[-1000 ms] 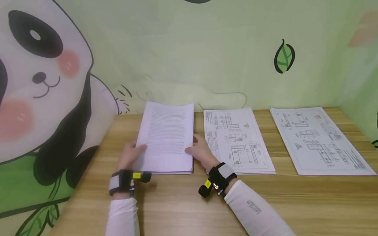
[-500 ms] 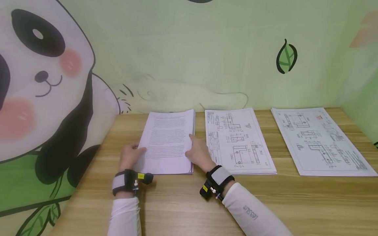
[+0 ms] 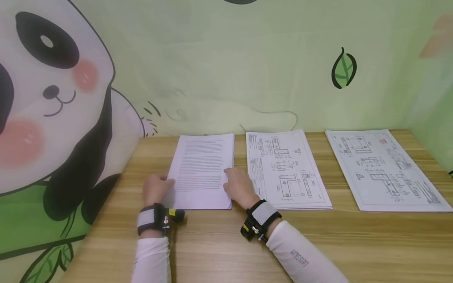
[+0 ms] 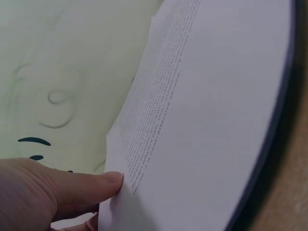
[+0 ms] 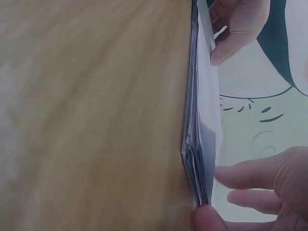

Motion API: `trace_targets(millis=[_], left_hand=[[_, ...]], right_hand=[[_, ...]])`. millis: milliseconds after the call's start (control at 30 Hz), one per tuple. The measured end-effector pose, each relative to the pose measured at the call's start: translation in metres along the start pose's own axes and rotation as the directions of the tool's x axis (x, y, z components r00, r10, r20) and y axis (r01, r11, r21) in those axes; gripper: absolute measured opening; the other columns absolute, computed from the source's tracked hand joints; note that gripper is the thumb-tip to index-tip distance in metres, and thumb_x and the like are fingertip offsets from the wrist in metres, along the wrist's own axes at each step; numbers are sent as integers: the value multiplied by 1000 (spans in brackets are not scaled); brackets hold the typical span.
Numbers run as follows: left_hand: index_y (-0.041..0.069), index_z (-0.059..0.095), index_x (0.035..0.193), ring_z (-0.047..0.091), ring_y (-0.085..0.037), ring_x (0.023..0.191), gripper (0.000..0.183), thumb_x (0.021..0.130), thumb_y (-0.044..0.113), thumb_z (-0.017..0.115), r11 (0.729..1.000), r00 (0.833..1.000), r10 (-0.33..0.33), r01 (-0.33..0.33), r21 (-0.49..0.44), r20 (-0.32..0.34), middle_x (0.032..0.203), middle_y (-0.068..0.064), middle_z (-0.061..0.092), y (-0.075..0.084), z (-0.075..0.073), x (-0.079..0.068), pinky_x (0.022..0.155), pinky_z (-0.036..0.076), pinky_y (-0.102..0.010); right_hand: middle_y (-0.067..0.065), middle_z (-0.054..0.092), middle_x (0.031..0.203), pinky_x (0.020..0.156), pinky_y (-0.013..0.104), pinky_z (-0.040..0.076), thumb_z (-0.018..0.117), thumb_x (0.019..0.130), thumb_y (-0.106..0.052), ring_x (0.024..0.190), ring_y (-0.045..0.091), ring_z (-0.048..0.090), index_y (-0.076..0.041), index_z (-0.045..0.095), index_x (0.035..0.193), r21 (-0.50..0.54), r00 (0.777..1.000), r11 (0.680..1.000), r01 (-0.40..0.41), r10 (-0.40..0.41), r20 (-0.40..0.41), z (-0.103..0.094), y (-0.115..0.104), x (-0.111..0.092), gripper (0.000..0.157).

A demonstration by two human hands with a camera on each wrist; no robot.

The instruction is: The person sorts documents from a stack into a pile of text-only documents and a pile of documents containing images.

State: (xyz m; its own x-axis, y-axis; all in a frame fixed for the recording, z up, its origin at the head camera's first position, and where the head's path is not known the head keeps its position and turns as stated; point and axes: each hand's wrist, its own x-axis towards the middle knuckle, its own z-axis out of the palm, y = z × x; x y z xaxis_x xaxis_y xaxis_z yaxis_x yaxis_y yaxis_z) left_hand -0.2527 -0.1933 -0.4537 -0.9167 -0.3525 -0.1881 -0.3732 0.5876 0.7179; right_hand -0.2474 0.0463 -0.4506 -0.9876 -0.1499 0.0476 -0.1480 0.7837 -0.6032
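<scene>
A stack of printed paper sheets (image 3: 201, 169) lies on the left part of the table, its top sheet covered in lines of text. My left hand (image 3: 155, 189) pinches its left edge, the thumb (image 4: 108, 184) on the top sheet and the other fingers by the side. At the right edge is my right hand (image 3: 241, 189), its fingers extended against the sheets. In the right wrist view, the side of the stack (image 5: 192, 106) shows several layered sheets, and a fingertip of the right hand (image 5: 269, 187) touches the corner.
Right of the stack lies a pile of technical drawings (image 3: 291, 169), close to my right hand. A second drawing pile (image 3: 382, 169) is farther right. All rest on a wooden table (image 3: 219, 251) against a wall (image 3: 219, 70) with a panda picture.
The text stack, raised and bowed at its far end a second ago, has come down flat on the table. My right hand has slid slightly nearer along the right edge, its fingers less wrapped round it.
</scene>
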Motion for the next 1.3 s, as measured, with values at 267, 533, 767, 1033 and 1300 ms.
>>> trace_targets(millis=[267,533,767,1033,1300], left_hand=[[6,55,129,49,-41,117,48,93,36,49,999,999,-39,39,7,4,131,-23,54,6,-1,-3,93,41,-56],[9,55,130,48,-38,121,49,93,40,48,999,999,32,-32,-1,-27,134,-19,54,14,-2,1,99,39,-56],[13,54,131,48,-34,122,46,93,39,50,997,997,71,-71,-31,5,135,-14,54,32,9,-3,99,41,-54],[10,55,130,50,-33,118,45,94,35,49,989,988,145,-145,-1,44,132,-15,55,46,21,-9,95,43,-52],[11,57,128,54,-32,110,42,93,34,50,972,973,230,-231,44,24,124,-15,60,58,32,-14,89,45,-49]], right_hand=[[18,70,107,43,23,39,61,86,-14,56,17,56,-2,61,122,0,1000,1000,8,-8,-26,-13,1,-5,37],[17,70,106,41,22,40,55,90,-20,48,14,55,-8,60,124,103,994,995,-12,23,-107,-52,25,-11,36],[22,65,116,60,34,50,53,92,-24,84,30,66,-4,58,125,84,984,996,-35,49,-173,-105,73,-18,39],[28,59,121,56,33,44,46,95,-27,93,37,60,-1,50,132,60,968,992,-115,126,-219,-159,132,-35,46],[32,60,116,63,43,47,47,95,-28,101,46,57,2,53,129,-15,946,993,-121,111,-304,-194,167,-50,46]])
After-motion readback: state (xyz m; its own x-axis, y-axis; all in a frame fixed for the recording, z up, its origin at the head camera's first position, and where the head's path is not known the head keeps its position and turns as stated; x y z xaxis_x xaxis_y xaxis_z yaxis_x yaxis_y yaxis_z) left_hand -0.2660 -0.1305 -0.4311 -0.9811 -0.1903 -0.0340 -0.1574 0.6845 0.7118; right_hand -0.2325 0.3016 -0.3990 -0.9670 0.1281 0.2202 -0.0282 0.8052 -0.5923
